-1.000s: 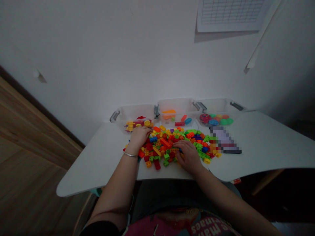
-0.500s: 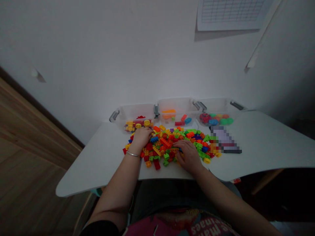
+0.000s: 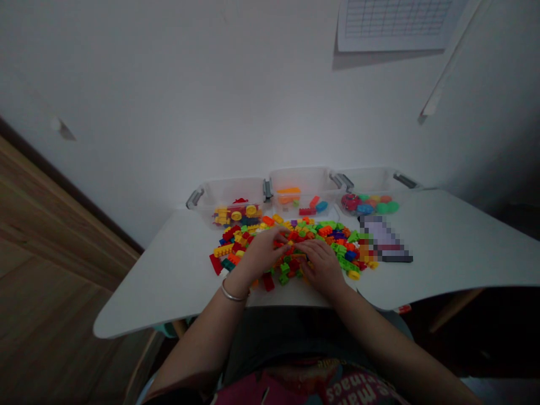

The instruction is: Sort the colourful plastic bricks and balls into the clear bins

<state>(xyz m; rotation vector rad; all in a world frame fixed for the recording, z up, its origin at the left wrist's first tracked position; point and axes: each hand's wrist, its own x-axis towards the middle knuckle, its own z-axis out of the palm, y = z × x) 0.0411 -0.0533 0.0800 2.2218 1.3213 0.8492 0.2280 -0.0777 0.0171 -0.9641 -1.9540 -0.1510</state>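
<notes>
A heap of colourful plastic building bricks [image 3: 236,247] is spread over the white table. My left hand [image 3: 265,250], a silver bangle at its wrist, is over the middle of the heap, its fingers and thumb curled towards each other. A small yellow brick [image 3: 291,243] shows at its fingertips; whether they grip it is unclear. Close by on the right, my right hand [image 3: 324,265] has its fingers bent together over the bricks, their tips almost touching the left hand. An orange piece shows under these fingers, and what they grip is hidden.
Behind the heap stand a left clear bin [image 3: 236,188] with yellow and red wheeled pieces, a middle bin [image 3: 304,177] with a few pieces, and a right bin [image 3: 369,180] with rounded coloured pieces. A pixelated dark-edged device [image 3: 390,242] lies right of the heap on the white table [image 3: 455,247].
My left hand has moved right, from the left side of the heap to its middle beside my right hand, uncovering bricks at the left. My right hand has barely moved.
</notes>
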